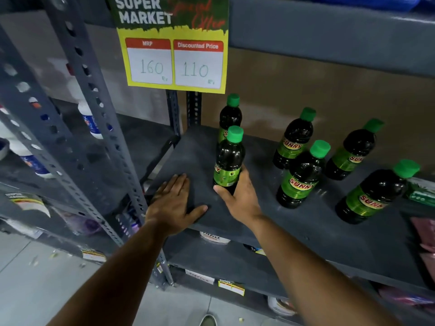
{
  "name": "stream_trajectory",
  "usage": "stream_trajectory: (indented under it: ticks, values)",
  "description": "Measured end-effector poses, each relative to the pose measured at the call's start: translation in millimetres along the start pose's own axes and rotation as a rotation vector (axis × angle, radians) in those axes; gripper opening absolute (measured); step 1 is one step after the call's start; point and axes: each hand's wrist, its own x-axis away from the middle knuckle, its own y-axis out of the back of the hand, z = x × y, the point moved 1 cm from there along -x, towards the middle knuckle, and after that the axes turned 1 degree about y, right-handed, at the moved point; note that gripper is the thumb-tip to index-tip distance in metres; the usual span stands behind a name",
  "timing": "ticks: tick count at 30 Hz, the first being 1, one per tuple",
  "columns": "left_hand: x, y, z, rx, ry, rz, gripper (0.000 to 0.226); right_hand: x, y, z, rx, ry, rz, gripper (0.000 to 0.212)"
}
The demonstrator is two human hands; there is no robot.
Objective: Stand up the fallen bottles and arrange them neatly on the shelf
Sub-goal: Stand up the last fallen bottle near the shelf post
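Note:
Several dark bottles with green caps and green "SUNNY" labels stand upright on the grey shelf [294,231]. My right hand [240,198] grips the base of the front left bottle [228,158], which stands on the shelf. A second bottle [230,114] stands right behind it. To the right stand a back bottle [293,140], a middle bottle [302,175], a far bottle [353,150] and the nearest right bottle [374,194]. My left hand [175,203] lies flat, palm down, on the shelf's front left corner, holding nothing.
A yellow and green price sign [175,62] hangs above the shelf's left end. A perforated grey upright [94,128] stands at left, with white bottles [90,121] on the neighbouring rack. A green packet [421,191] lies at the right edge. Lower shelves hold goods.

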Motion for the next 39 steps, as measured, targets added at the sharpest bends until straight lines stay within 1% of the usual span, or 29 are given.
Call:
stream_trajectory:
  ticks: [2, 5, 6, 7, 9, 10, 12, 13, 16, 18, 20, 24, 26, 30, 33, 37, 38, 39]
  values:
    - [-0.1, 0.4, 0.3, 0.014, -0.006, 0.003, 0.097, -0.3, -1.1, -2.7, 0.042, -0.003, 0.003, 0.071]
    - [1.3, 1.6, -0.5, 0.01, -0.011, -0.01, 0.08, -0.2, -4.8, -3.2, 0.106, -0.052, -0.08, 0.091]
    - [1.8, 2.3, -0.8, 0.009, -0.011, -0.015, 0.078, -0.3, -5.7, -1.9, 0.111, -0.087, -0.101, 0.088]
    - [2.1, 3.2, -1.4, 0.007, -0.014, -0.013, 0.077, -0.5, -6.1, -1.6, 0.107, -0.116, -0.106, 0.079]
    - [2.5, 3.9, -2.0, -0.003, -0.016, 0.001, 0.076, -0.5, -7.7, -2.9, 0.075, -0.152, -0.089, 0.062]
    - [2.0, 4.1, -2.0, -0.007, -0.015, 0.005, 0.075, -0.7, -7.9, -3.2, 0.063, -0.159, -0.086, 0.061]
    - [1.2, 3.9, -1.7, -0.009, -0.012, 0.007, 0.075, -1.9, -8.0, -3.2, 0.082, -0.141, -0.103, 0.071]
    - [0.8, 3.9, -1.7, -0.01, -0.013, 0.01, 0.075, -3.1, -8.4, -2.3, 0.102, -0.139, -0.107, 0.072]
    - [1.1, 3.7, -1.6, -0.019, -0.014, 0.018, 0.075, -4.5, -10.3, -0.8, 0.131, -0.165, -0.091, 0.059]
    - [1.5, 4.3, -1.9, -0.02, -0.012, 0.012, 0.075, -3.1, -11.0, -1.5, 0.16, -0.155, -0.084, 0.057]
    - [2.1, 5.0, -2.5, -0.018, -0.012, 0.011, 0.074, -1.3, -11.0, -1.2, 0.167, -0.143, -0.084, 0.06]
    - [2.9, 5.9, -2.8, -0.017, -0.014, 0.02, 0.071, 0.0, -9.6, 3.4, 0.132, -0.133, -0.083, 0.087]
    - [2.6, 6.4, -2.5, -0.016, -0.016, 0.018, 0.069, -0.4, -8.6, 4.8, 0.138, -0.125, -0.072, 0.093]
    - [2.1, 7.1, -1.4, 0.016, -0.013, 0.012, 0.069, -0.9, -7.4, 5.7, 0.136, -0.106, -0.038, 0.087]
    - [0.8, 6.7, -0.5, 0.044, -0.003, 0.029, 0.072, 0.0, -5.4, 5.6, 0.122, -0.113, -0.027, 0.085]
    - [-0.2, 3.7, -0.3, 0.005, 0.008, 0.043, 0.069, 13.3, -1.1, 0.8, 0.003, -0.167, -0.046, 0.092]
    - [-0.5, 3.1, 0.2, -0.006, 0.01, 0.039, 0.068, 20.7, 0.6, 1.7, -0.047, -0.182, -0.072, 0.091]
    - [-0.6, 2.2, 0.2, -0.013, 0.01, 0.035, 0.068, 30.1, 4.0, 2.1, -0.1, -0.188, -0.116, 0.085]
